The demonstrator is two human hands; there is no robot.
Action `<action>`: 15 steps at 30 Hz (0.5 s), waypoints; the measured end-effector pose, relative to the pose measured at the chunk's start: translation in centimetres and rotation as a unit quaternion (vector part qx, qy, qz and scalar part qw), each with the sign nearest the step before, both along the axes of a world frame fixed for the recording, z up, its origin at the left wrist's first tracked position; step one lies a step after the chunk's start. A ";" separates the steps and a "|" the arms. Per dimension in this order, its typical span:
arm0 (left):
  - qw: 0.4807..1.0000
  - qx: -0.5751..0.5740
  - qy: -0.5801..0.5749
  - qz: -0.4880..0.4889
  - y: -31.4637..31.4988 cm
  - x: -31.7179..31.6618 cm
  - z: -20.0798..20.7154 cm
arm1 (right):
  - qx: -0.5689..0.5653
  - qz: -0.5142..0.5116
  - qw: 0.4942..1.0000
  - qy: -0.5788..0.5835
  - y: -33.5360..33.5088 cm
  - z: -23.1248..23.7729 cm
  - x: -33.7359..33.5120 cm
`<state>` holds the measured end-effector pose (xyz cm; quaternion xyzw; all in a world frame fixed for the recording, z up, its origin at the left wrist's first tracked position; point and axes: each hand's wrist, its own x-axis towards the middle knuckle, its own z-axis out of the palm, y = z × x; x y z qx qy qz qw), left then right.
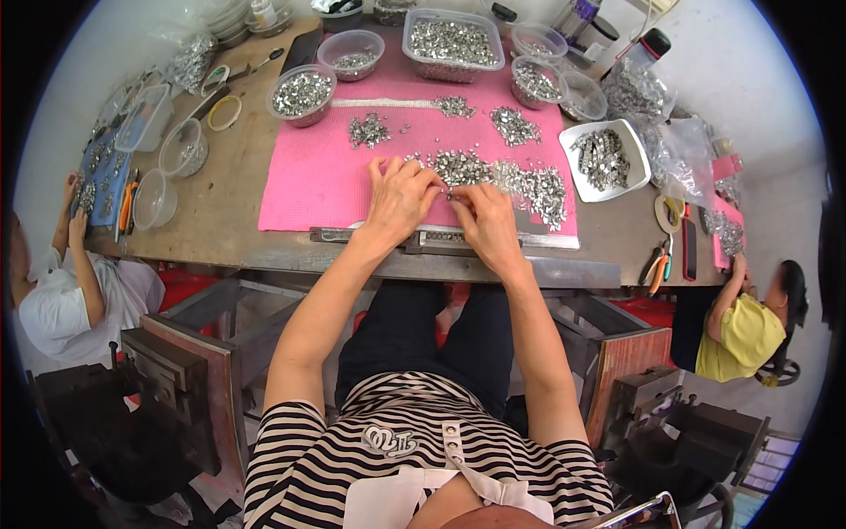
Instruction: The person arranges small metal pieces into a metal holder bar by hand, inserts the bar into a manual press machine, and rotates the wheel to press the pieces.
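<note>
My left hand (pixel 401 196) and my right hand (pixel 484 220) meet over the front of a pink mat (pixel 308 181). The fingertips of both are pinched together around a tiny metal piece (pixel 448 194), too small to make out fully. Just beneath them lies a narrow metal bar fixture (pixel 441 240) at the table's front edge, with small pieces set in its slot. Beyond the fingertips spreads a pile of small shiny metal parts (pixel 463 166), which continues to the right as a second heap (pixel 542 196).
Clear tubs of metal parts (pixel 302 95) and a larger rectangular tub (pixel 453 44) line the back. A white square bowl (pixel 641 167) stands right. Pliers (pixel 656 269) and a phone (pixel 690 249) lie farther right. Co-workers sit left (pixel 79 295) and right (pixel 745 339).
</note>
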<state>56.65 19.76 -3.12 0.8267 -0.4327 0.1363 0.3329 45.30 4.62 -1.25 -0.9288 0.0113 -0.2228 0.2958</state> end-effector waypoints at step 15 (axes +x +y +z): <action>0.999 0.024 0.028 -0.034 3.0 -0.6 1.1 | -0.004 0.042 0.999 0.007 2.1 0.9 -2.2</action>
